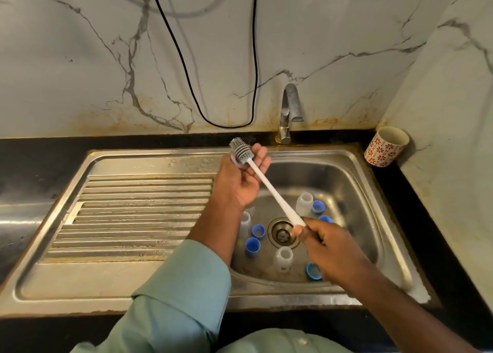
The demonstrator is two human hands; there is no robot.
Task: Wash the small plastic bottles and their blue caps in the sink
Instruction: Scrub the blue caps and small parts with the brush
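In the steel sink basin (354,192) stand three small clear plastic bottles (304,204) (245,220) (283,259), around the drain (282,232). Several blue caps (252,247) lie between them. My right hand (328,248) grips the lower end of a white bottle brush (269,188). Its grey bristle head reaches up to my left hand (240,179), raised over the basin's left rim. Between thumb and fingers that hand pinches a small pale blue cap (235,163), and the bristles press against it. Most of the cap is hidden by the brush.
A metal tap (289,112) stands behind the basin with no water running. The ribbed draining board (133,214) lies to the left. A red-patterned paper cup (386,146) sits in the back right corner. A black cable (226,124) hangs down the marble wall.
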